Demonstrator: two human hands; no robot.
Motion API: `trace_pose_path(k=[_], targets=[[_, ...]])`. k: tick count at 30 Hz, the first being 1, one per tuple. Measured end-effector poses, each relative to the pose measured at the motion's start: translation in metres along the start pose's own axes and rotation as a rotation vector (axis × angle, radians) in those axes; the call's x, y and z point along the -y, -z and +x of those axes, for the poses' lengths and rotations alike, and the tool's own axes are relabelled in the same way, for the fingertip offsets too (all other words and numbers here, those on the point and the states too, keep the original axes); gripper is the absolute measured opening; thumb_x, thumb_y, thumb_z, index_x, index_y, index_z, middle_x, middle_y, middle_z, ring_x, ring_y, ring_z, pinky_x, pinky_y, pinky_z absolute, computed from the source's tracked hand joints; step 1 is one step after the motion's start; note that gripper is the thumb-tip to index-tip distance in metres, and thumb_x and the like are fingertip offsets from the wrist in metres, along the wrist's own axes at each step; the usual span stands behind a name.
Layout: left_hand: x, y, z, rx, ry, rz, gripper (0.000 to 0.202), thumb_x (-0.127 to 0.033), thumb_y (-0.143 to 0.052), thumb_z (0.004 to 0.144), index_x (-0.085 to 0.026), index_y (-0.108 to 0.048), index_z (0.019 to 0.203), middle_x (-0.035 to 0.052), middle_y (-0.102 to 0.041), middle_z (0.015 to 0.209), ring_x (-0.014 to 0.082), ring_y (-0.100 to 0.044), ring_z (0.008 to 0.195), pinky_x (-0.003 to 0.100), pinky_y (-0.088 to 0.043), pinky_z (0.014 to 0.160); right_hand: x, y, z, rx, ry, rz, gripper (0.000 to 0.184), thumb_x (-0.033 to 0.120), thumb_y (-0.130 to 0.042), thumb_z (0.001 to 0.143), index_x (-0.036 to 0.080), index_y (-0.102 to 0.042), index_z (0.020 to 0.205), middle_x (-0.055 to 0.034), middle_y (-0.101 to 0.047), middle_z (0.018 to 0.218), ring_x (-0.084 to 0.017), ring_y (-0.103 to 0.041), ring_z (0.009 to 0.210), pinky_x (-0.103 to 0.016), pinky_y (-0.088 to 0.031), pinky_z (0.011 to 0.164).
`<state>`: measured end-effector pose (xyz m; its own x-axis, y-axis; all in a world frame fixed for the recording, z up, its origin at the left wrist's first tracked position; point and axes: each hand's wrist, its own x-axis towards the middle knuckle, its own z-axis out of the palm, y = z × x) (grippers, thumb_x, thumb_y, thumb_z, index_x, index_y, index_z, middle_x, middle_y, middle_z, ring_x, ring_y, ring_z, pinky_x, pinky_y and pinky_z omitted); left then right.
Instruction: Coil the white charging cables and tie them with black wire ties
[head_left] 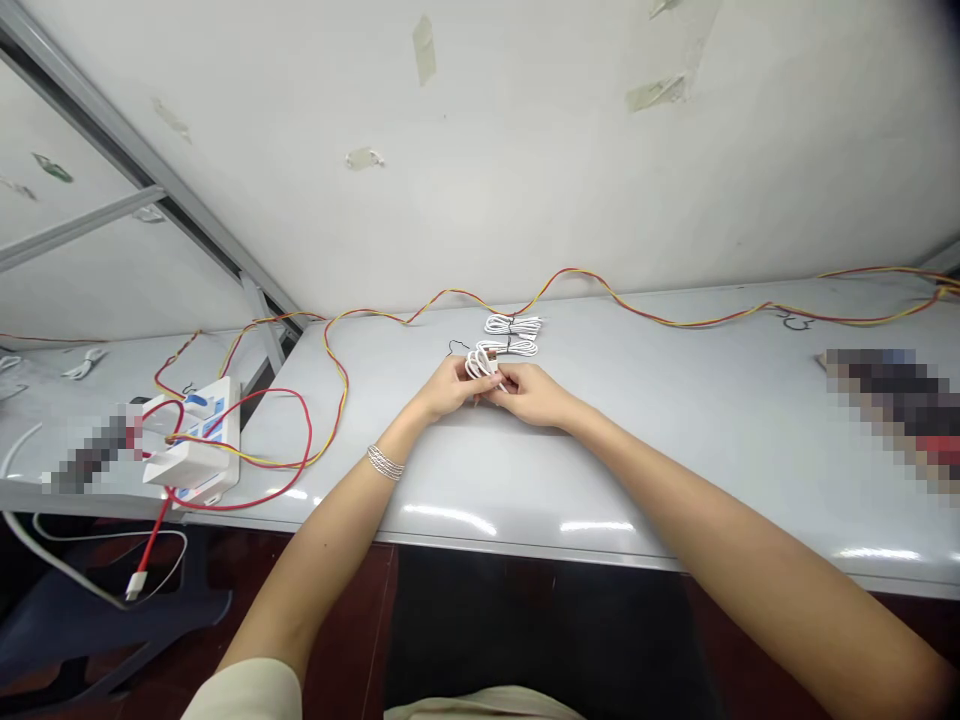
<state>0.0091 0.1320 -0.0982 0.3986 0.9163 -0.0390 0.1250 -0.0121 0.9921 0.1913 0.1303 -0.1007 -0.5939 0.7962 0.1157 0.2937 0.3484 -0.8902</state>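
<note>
White laminate bench (697, 450), near its middle: left hand (450, 388) and right hand (529, 393) are closed together, pinching a coiled white cable (480, 364), keeping its loops gathered. Two tied white cable coils (512, 335) lie just beyond, aligned in a row.

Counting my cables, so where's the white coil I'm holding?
The white cable coil sits between the left hand and right hand over the bench, in the head view, in front of two other bundled white coils.

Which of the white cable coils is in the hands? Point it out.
The coil nearest the person, held between the left hand and right hand. The middle coil and far coil lie beyond it on the white table, not held.
</note>
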Motion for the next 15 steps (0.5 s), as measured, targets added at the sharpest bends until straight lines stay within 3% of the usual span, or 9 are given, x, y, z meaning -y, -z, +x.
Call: trace_pose_path(k=[7, 15], targets=[[0.0024, 0.0009, -0.0001, -0.002, 0.004, 0.01, 0.042, -0.049, -0.078, 0.075, -0.011, -0.07, 0.092, 0.0043, -0.067, 0.074, 0.0108, -0.055, 0.06, 0.024, -0.042, 0.055, -0.0002, -0.0008, -0.0006, -0.009, -0.025, 0.014, 0.022, 0.036, -0.062, 0.086, 0.016, -0.07, 0.089, -0.0059, -0.072, 0.091, -0.019, -0.063, 0.08, -0.031, -0.047, 0.075], [0.001, -0.0001, -0.0005, -0.01, 0.012, -0.02, 0.044, -0.049, -0.08, 0.073, -0.011, -0.07, 0.092, 0.0048, -0.069, 0.075, 0.0126, -0.059, 0.064, 0.024, -0.044, 0.059, -0.0025, -0.0015, 0.0, -0.03, -0.036, -0.024, 0.027, 0.042, -0.065, 0.083, 0.015, -0.068, 0.084, -0.0045, -0.068, 0.083, -0.017, -0.057, 0.073, -0.028, -0.043, 0.069]])
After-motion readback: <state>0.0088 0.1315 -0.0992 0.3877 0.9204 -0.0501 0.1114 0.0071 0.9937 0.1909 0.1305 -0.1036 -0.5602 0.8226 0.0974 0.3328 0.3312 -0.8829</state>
